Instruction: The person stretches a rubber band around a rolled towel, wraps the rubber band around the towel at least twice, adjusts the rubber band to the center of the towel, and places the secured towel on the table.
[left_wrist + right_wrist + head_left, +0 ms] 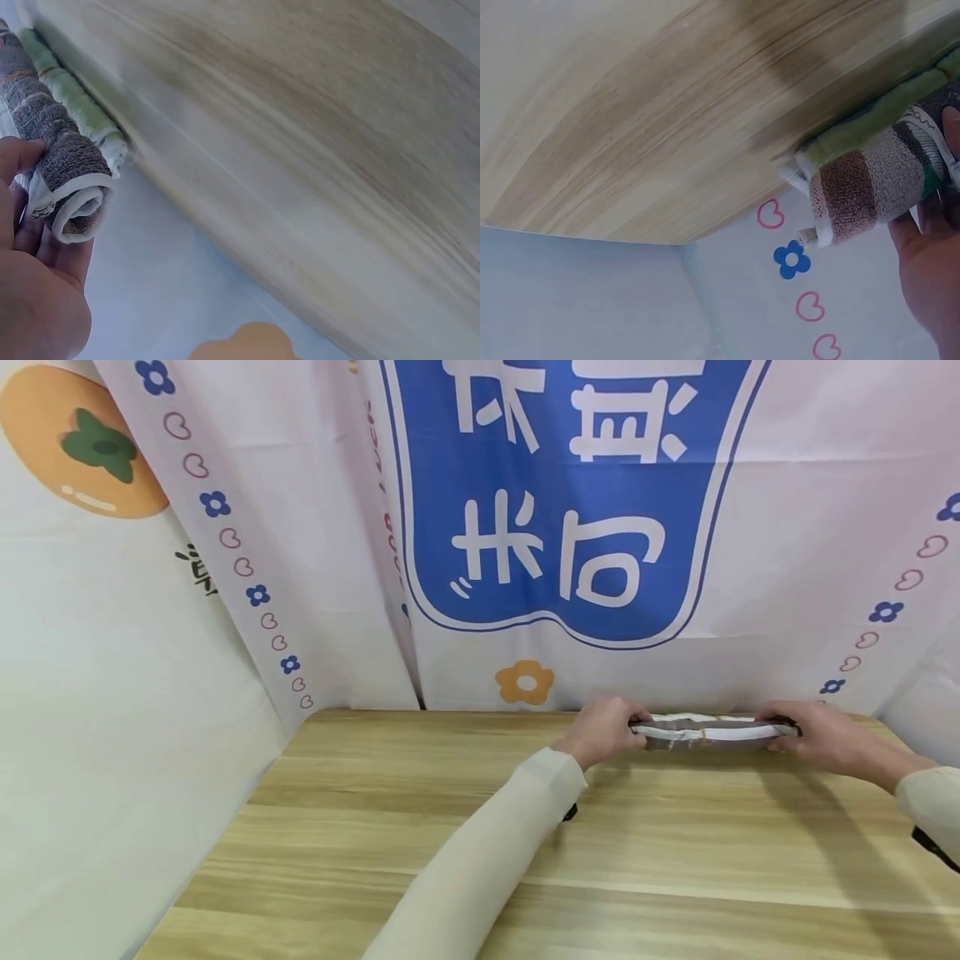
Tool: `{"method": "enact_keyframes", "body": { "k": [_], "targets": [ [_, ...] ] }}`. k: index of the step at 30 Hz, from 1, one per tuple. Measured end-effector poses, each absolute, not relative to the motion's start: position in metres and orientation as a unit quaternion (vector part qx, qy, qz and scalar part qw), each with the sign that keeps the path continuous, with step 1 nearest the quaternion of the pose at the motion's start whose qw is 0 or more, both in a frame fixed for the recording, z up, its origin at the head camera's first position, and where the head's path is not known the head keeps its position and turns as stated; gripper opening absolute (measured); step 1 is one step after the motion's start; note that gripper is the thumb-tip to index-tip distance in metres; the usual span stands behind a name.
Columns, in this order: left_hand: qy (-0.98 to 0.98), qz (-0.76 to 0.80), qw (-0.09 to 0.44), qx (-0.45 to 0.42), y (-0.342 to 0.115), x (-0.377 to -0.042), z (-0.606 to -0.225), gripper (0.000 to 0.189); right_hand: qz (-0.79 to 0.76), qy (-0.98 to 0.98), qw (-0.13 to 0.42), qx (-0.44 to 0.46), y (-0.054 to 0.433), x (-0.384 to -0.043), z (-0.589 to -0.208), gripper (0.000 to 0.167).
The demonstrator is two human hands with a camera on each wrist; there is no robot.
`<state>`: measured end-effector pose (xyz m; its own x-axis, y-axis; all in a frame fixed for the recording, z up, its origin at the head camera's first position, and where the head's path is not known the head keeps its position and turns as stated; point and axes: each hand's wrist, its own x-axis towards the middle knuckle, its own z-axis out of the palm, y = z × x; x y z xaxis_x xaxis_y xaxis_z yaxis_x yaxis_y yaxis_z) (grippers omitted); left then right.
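Observation:
A rolled towel point(720, 735), grey and brown with a white edge, is held near the table's back edge. My left hand point(603, 731) grips its left end, thumb on one side and fingers on the other. At the opposite end my right hand point(817, 739) grips the same roll. In the left wrist view the roll's spiral end point(79, 214) shows beyond the fingers. A green rolled towel point(877, 124) lies on the table right beside the held one in the right wrist view; in the head view it is mostly hidden.
The wood-grain table point(390, 810) reaches back to a hanging white cloth point(465, 677) with a blue printed panel point(555, 568). Another white cloth point(127, 710) hangs along the left side. The held roll is close to the table's back edge.

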<state>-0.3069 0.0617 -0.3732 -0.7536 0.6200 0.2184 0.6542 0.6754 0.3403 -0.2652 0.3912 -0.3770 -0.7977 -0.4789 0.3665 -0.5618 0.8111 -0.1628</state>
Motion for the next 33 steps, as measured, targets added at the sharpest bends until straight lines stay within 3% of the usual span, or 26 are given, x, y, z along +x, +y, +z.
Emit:
{"method": "enact_keyframes", "body": {
  "k": [11,17,25,33],
  "targets": [
    [-0.915,-0.184,0.075,-0.350,0.080,-0.306,-0.384,0.017,0.117,-0.955,0.105,0.253,0.410,-0.265,-0.376,0.034],
    [-0.922,-0.175,0.075,-0.337,0.089,-0.306,-0.387,0.017,0.108,-0.958,0.114,0.242,0.419,-0.265,-0.379,0.034],
    [-0.929,-0.148,0.077,-0.329,0.101,-0.306,-0.387,0.015,0.088,-0.947,0.172,0.258,0.430,-0.267,-0.387,0.037],
    [-0.933,-0.155,0.066,-0.318,0.108,-0.309,-0.393,0.013,0.091,-0.955,0.145,0.241,0.433,-0.268,-0.388,0.035]
  ]
}}
